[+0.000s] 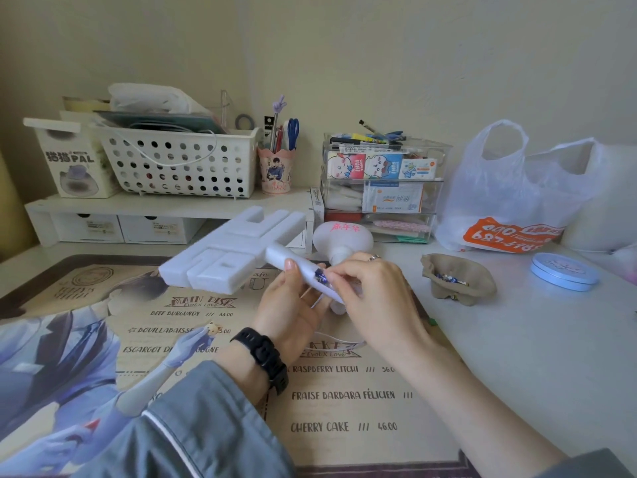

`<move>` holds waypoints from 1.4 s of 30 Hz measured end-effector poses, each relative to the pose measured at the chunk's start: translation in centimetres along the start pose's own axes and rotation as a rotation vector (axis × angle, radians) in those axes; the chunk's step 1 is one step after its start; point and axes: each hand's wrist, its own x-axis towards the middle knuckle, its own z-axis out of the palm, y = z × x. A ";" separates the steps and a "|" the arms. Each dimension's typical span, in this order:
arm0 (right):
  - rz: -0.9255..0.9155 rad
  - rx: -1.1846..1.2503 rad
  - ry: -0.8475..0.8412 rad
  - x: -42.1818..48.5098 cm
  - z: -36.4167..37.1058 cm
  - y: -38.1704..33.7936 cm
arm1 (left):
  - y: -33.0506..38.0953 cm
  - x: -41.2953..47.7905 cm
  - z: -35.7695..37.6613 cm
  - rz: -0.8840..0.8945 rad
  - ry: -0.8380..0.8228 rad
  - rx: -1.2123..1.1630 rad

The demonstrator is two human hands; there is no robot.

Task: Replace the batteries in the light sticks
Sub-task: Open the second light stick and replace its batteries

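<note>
Over the centre of the tabletop (517, 357), the left hand (289, 308) is gripping a light stick (234, 250) by its handle, steadying it, while fingers (339, 274) of the right hand (372, 294) are pinching a battery (320, 278) at the open compartment.

Vantage: we look from the person's head, forward and down over the desk (517, 357).
Nearness: we sit close above the left hand (287, 308) and right hand (374, 294).
Far edge: we reach the wall (344, 46).
</note>
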 end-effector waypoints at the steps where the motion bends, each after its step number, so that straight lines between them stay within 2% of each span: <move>1: -0.015 0.000 -0.022 -0.1 0.1 -0.1 | 0.0 0.0 0.0 -0.011 0.016 -0.037; 3: -0.029 0.011 -0.048 -0.3 0.2 -0.4 | 0.2 0.2 0.0 -0.036 0.038 -0.098; 6: -0.069 -0.050 -0.002 -0.2 0.3 -0.7 | 0.4 0.3 0.0 -0.063 0.056 -0.179; 12: -0.046 -0.120 0.051 0.2 0.5 -0.4 | 0.5 -0.6 0.5 -0.087 0.012 -0.319; 19: -0.030 -0.170 0.077 0.1 0.3 -0.3 | 0.5 -0.9 0.5 -0.060 -0.048 -0.239; 26: -0.005 -0.137 0.082 0.3 0.8 0.5 | 0.4 -0.8 0.5 -0.005 -0.032 -0.144; 28: 0.013 -0.067 0.053 0.2 0.7 0.6 | 0.5 -0.9 0.5 -0.006 -0.046 -0.145; 31: 0.125 0.266 -0.041 0.5 -0.4 0.2 | 0.6 -0.9 0.5 -0.003 -0.049 -0.165; 33: 0.218 0.474 0.027 1.2 -1.4 0.6 | 0.8 -0.8 0.5 0.001 -0.034 -0.197; 34: 0.260 0.500 0.102 1.7 -2.0 1.3 | 0.9 -0.8 0.5 -0.002 -0.025 -0.206; 36: 0.312 0.380 0.230 2.2 -3.1 3.4 | 1.0 -0.7 0.3 -0.007 -0.006 -0.221; 37: 0.334 0.263 0.237 2.1 -3.6 4.7 | 1.0 -0.5 0.2 -0.012 0.002 -0.232; 38: 0.354 0.135 0.187 1.9 -4.0 5.9 | 1.0 -0.5 0.1 -0.016 0.009 -0.242; 42: 0.379 -0.318 -0.195 0.6 -3.9 8.4 | 1.2 -0.2 0.0 -0.026 0.010 -0.268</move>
